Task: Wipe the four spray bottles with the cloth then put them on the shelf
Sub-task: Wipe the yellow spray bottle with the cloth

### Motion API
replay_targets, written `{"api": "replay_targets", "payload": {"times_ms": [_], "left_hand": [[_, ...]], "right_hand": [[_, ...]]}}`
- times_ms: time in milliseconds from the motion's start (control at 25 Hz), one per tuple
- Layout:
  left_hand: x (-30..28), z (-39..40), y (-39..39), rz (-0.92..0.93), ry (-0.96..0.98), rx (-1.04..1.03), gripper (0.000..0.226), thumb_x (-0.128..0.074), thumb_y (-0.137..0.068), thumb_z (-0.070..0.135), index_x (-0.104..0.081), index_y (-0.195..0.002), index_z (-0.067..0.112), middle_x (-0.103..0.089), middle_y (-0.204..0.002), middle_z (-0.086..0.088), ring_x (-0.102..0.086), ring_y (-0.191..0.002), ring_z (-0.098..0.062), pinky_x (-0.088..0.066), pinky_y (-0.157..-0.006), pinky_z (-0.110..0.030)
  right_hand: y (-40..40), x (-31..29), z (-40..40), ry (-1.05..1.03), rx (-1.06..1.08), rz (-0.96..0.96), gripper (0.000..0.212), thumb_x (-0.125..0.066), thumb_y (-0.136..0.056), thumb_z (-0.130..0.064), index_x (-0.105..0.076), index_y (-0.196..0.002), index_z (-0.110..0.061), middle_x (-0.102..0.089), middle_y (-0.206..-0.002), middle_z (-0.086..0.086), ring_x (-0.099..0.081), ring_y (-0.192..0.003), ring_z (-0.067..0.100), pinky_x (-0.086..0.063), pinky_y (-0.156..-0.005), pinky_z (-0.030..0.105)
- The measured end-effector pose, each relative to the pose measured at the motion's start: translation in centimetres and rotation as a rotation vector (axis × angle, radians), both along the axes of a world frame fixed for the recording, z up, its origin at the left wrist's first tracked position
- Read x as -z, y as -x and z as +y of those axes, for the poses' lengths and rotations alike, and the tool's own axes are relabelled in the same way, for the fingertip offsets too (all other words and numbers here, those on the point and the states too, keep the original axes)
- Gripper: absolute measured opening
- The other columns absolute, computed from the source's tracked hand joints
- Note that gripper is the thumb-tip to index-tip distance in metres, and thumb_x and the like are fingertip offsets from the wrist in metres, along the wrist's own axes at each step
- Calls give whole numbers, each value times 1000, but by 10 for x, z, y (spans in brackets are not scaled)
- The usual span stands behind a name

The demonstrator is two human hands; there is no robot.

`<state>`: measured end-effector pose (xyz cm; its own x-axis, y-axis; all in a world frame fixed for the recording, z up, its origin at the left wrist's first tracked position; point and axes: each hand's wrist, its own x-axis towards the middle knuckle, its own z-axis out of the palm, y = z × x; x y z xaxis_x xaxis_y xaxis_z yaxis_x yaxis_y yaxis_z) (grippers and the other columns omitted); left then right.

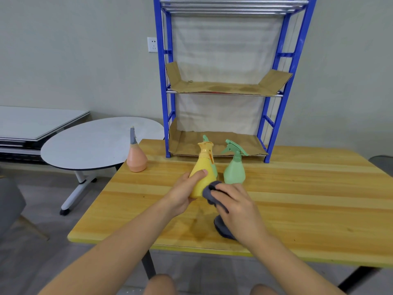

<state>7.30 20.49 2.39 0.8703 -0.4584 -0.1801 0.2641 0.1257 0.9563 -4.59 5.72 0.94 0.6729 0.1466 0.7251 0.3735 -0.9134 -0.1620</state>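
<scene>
1. At the left of the frame, a white oval table on a wheeled leg stands beside the wooden table with a yellow edge.
2. Left of centre, a pink round-bellied plastic spray bottle with a grey nozzle stands upright near the wooden table's far left corner.
3. At centre, the left hand wraps its fingers and thumb round a yellow plastic spray bottle, held tilted just above the tabletop.
4. Behind it, a green spray bottle is mostly hidden.
5. The right hand presses a bunched dark grey cloth against the yellow bottle's lower side, fingers curled over the cloth.
6. Right of centre, a second green plastic spray bottle stands upright.
7. Above, at the table's far edge, a blue metal shelf lined with cardboard rises to the top of the frame.
</scene>
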Motion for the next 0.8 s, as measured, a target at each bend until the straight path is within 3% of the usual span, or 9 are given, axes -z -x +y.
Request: {"api": "replay_targets", "payload": {"times_ms": [160, 240, 360, 480, 680, 800], "left_hand": [[1, -6, 4, -17, 15, -113, 68, -81, -84, 31, -38, -133, 15, -64, -123, -10, -67, -111, -27, -55, -97, -55], [0, -10, 5, -38, 11, -143, 72, -84, -81, 31, -34, -132, 19, -62, -122, -9, -66, -112, -27, -54, -97, -57], [2, -9, 6, -7, 53, -108, 63, -77, -87, 34, -39, -135, 22, -64, -126, -9, -64, -115, -28, -52, -102, -51], [6, -8, 8, 40, 104, -30, 49, -63, -95, 29, -40, -137, 21, -60, -133, -13, -61, -115, -28, -52, -92, -42], [6, -8, 9, 4, 2, -81, 56, -71, -91, 38, -40, -136, 23, -67, -124, -9, -69, -104, -24, -56, -79, -38], [6, -9, 9, -15, -6, -99, 59, -73, -89, 42, -44, -136, 25, -70, -121, -6, -71, -106, -24, -59, -81, -38]], "right_hand": [[-7, -3, -12, -132, 112, 3, 33, -78, -77, -1, -74, -107, -14, -64, -115, -5, -56, -99, 18, -53, -82, 35], [-6, -4, -8, -88, 97, 6, 35, -78, -75, 1, -73, -106, -14, -64, -114, -4, -55, -97, 19, -52, -82, 33], [-1, 0, 1, 85, -8, 14, 33, -76, -76, -1, -72, -105, -15, -62, -116, -5, -55, -97, 20, -52, -82, 31], [-6, -5, -10, -90, 108, 6, 34, -79, -75, 0, -73, -105, -15, -63, -115, -5, -56, -98, 19, -54, -81, 33], [2, 3, -5, 172, -1, -4, 32, -77, -75, 0, -72, -103, -14, -62, -117, -3, -56, -95, 23, -53, -78, 31], [-2, 0, -13, 68, 72, -4, 31, -75, -78, -1, -71, -106, -14, -62, -119, -4, -57, -99, 23, -54, -79, 35]]}}
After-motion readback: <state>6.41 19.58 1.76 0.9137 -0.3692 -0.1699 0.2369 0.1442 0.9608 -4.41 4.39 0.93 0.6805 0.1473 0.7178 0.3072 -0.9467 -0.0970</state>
